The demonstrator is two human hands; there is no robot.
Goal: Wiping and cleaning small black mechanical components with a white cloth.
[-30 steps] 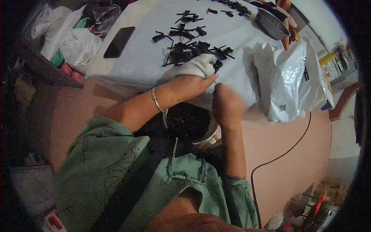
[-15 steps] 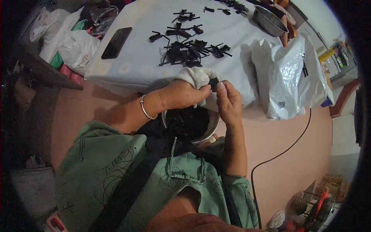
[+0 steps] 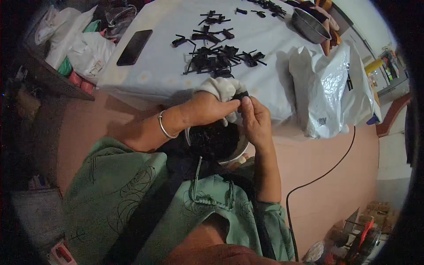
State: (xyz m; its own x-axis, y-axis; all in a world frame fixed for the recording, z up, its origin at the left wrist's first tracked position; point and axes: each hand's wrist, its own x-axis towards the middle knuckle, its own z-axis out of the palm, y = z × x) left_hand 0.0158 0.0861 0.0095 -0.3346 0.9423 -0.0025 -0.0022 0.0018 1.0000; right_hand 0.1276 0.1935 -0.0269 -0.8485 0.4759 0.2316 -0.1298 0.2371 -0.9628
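Both hands meet just in front of the table's near edge, above a metal bowl [image 3: 244,148]. My left hand [image 3: 207,107] is closed, a white cloth [image 3: 223,87] covering its fingers, and its thumb presses on a small black plastic piece [image 3: 240,95]. Thumb and fingers of my right hand [image 3: 257,121] pinch the same piece from the right; the hands hide much of it. Dark small pieces [image 3: 214,139] fill the bowl below. Similar black pieces with thin stems [image 3: 207,58] lie in a loose heap on the table beyond.
A white cloth covers the table [image 3: 163,57]. On it lie a dark phone [image 3: 135,47], a steel bowl [image 3: 310,25] at the far right and a white plastic bag [image 3: 322,92] at the right. More bags [image 3: 90,57] stand at the left. A black cable [image 3: 320,176] crosses the floor.
My right hand has shifted slightly left and closer to my left hand, so less of the black piece shows. The view has moved a little.
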